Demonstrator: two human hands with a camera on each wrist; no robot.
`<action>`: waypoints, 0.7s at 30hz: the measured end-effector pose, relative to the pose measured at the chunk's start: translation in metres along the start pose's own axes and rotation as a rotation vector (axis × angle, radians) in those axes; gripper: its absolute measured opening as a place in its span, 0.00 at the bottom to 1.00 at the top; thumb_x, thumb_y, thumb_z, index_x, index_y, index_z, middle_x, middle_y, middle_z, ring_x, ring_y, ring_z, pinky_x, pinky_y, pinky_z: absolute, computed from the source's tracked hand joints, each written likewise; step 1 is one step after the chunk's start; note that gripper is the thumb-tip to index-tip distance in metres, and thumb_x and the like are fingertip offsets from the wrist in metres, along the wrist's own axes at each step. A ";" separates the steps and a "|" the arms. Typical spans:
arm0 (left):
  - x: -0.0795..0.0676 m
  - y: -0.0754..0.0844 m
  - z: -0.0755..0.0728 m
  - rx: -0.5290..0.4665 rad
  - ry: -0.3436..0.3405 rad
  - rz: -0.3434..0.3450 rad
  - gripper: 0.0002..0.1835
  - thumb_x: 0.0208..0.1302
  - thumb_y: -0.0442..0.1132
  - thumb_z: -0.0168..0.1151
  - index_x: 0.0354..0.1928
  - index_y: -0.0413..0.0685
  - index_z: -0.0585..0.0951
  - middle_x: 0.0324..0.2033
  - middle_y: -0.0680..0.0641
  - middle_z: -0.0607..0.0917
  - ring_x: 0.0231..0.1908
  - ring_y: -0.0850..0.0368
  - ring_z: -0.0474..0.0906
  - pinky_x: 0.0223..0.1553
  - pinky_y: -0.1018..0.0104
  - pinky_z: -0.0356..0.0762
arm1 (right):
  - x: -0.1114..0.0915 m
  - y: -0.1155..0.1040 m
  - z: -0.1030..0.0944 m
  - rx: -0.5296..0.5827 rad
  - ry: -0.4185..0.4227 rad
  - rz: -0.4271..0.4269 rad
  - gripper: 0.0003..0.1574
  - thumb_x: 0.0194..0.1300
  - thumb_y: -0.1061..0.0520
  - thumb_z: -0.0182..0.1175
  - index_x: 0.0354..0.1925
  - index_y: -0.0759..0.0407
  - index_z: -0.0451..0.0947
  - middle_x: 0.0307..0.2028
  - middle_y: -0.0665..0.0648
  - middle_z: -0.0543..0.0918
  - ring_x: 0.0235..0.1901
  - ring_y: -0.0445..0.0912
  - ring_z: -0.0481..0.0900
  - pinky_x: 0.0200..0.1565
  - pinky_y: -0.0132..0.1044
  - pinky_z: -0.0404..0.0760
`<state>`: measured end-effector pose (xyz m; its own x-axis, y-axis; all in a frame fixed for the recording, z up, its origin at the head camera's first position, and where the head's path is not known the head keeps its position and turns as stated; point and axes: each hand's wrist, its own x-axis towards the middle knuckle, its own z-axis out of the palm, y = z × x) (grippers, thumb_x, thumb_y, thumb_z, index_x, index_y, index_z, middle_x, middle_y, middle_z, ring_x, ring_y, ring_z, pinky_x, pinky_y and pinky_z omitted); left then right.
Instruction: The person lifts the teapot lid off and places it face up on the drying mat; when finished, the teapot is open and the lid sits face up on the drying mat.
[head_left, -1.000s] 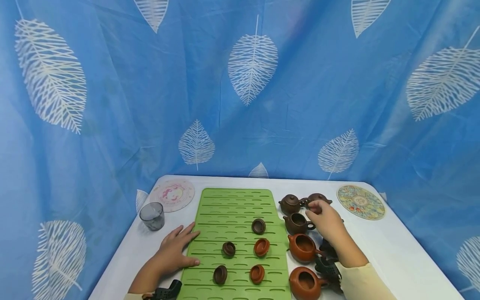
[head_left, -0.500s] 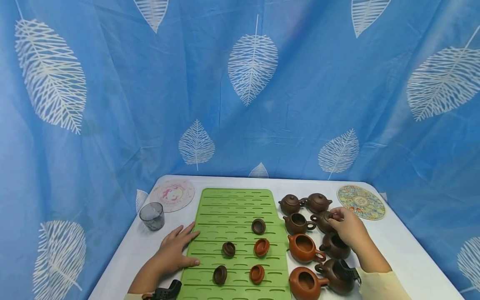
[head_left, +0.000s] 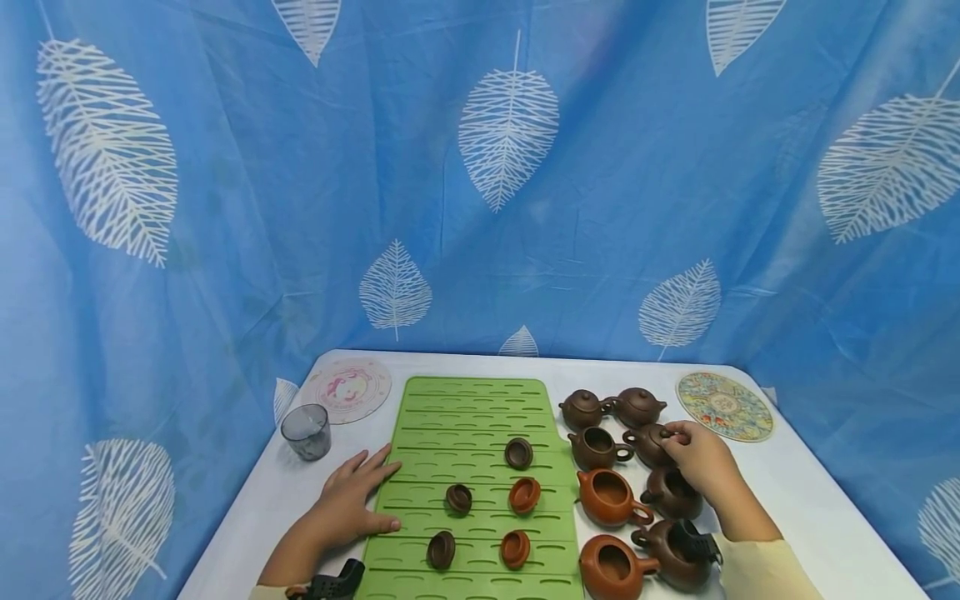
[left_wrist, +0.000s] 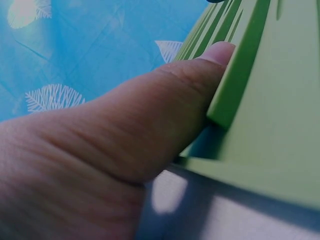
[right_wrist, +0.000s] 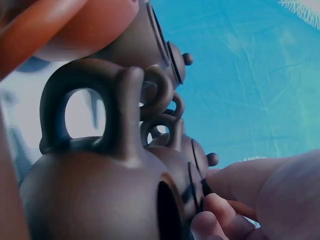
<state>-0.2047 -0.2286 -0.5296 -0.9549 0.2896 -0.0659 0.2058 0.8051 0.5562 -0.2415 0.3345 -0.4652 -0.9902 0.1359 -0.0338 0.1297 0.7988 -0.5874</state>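
My right hand point(head_left: 707, 465) pinches the knob of a dark brown teapot lid point(right_wrist: 196, 186) between thumb and fingertips. The lid sits at the mouth of a small dark teapot point(head_left: 643, 450) in the right-hand column of pots. Nearer to me, a lidless dark teapot point(right_wrist: 95, 195) lies below my right wrist. My left hand point(head_left: 347, 498) rests with spread fingers along the left edge of a green ridged mat point(head_left: 472, 408); its thumb lies over the edge in the left wrist view. Dark lids point(head_left: 440, 550) and orange lids point(head_left: 523, 495) lie on the mat.
Two lidded dark teapots, one point(head_left: 582, 409) beside the other point(head_left: 636, 407), stand at the back. Open orange teapots point(head_left: 609, 497) line the mat's right side. A patterned round mat point(head_left: 724, 406) lies back right. Back left are a pink round mat point(head_left: 347, 390) and a grey glass point(head_left: 306, 433).
My right hand has moved right and slightly down, from over the middle of the pots to the lid of the small dark teapot, and stays there. My left hand has stayed put.
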 end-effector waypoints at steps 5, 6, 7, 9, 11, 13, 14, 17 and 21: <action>0.002 -0.001 0.001 -0.011 -0.006 -0.006 0.53 0.45 0.64 0.83 0.76 0.57 0.74 0.82 0.51 0.59 0.81 0.33 0.47 0.73 0.23 0.44 | 0.004 0.002 0.003 0.002 0.015 0.020 0.21 0.74 0.54 0.59 0.55 0.68 0.80 0.46 0.69 0.85 0.47 0.61 0.83 0.45 0.56 0.79; 0.002 -0.001 0.001 -0.013 -0.008 -0.008 0.53 0.45 0.64 0.83 0.76 0.58 0.74 0.82 0.51 0.59 0.81 0.33 0.47 0.74 0.23 0.44 | 0.005 0.002 0.003 0.000 0.017 0.023 0.20 0.73 0.54 0.59 0.55 0.68 0.80 0.46 0.70 0.85 0.47 0.61 0.83 0.45 0.56 0.79; 0.003 -0.002 0.001 -0.014 -0.009 -0.010 0.53 0.45 0.64 0.83 0.76 0.58 0.74 0.82 0.51 0.59 0.81 0.34 0.47 0.74 0.23 0.44 | 0.006 0.002 0.003 -0.003 0.019 0.027 0.20 0.73 0.54 0.60 0.54 0.68 0.80 0.46 0.70 0.85 0.46 0.62 0.83 0.44 0.57 0.79; 0.002 -0.001 0.000 -0.012 -0.009 -0.008 0.53 0.45 0.64 0.83 0.76 0.58 0.74 0.82 0.51 0.59 0.81 0.33 0.48 0.74 0.23 0.45 | 0.007 0.003 0.003 -0.009 0.019 0.031 0.20 0.73 0.54 0.60 0.53 0.68 0.80 0.45 0.71 0.85 0.45 0.62 0.83 0.44 0.57 0.78; 0.001 -0.001 0.000 -0.007 -0.008 -0.006 0.53 0.45 0.64 0.83 0.75 0.57 0.74 0.82 0.51 0.60 0.81 0.33 0.48 0.73 0.23 0.45 | 0.008 0.002 0.003 -0.010 0.020 0.035 0.19 0.73 0.54 0.61 0.52 0.68 0.79 0.43 0.69 0.85 0.43 0.60 0.82 0.42 0.55 0.78; 0.000 0.000 -0.001 -0.003 -0.005 -0.004 0.53 0.45 0.63 0.83 0.75 0.57 0.74 0.82 0.50 0.60 0.81 0.32 0.48 0.73 0.23 0.45 | 0.009 0.002 0.003 -0.018 0.023 0.033 0.18 0.74 0.54 0.60 0.52 0.67 0.79 0.41 0.68 0.84 0.41 0.59 0.82 0.40 0.53 0.77; 0.000 0.001 -0.002 0.000 -0.004 -0.004 0.53 0.45 0.63 0.83 0.75 0.57 0.74 0.82 0.50 0.60 0.81 0.32 0.48 0.73 0.23 0.45 | 0.009 0.001 0.002 -0.024 0.028 0.028 0.17 0.74 0.54 0.60 0.52 0.67 0.79 0.41 0.67 0.84 0.40 0.58 0.81 0.40 0.52 0.77; 0.000 0.001 -0.001 0.000 -0.002 -0.003 0.53 0.45 0.63 0.83 0.76 0.57 0.74 0.82 0.50 0.60 0.81 0.32 0.48 0.73 0.23 0.45 | 0.009 0.000 0.001 -0.026 0.033 0.029 0.17 0.76 0.53 0.59 0.52 0.66 0.78 0.40 0.66 0.84 0.38 0.56 0.81 0.37 0.51 0.77; 0.001 -0.001 0.000 -0.008 -0.003 -0.010 0.53 0.45 0.64 0.83 0.75 0.58 0.74 0.82 0.51 0.60 0.81 0.34 0.48 0.73 0.23 0.46 | 0.006 -0.003 -0.003 -0.022 0.047 0.032 0.18 0.79 0.52 0.57 0.56 0.64 0.78 0.46 0.70 0.85 0.41 0.59 0.83 0.39 0.53 0.79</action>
<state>-0.2062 -0.2289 -0.5302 -0.9561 0.2835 -0.0738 0.1949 0.8037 0.5622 -0.2480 0.3350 -0.4617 -0.9820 0.1886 -0.0139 0.1629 0.8064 -0.5684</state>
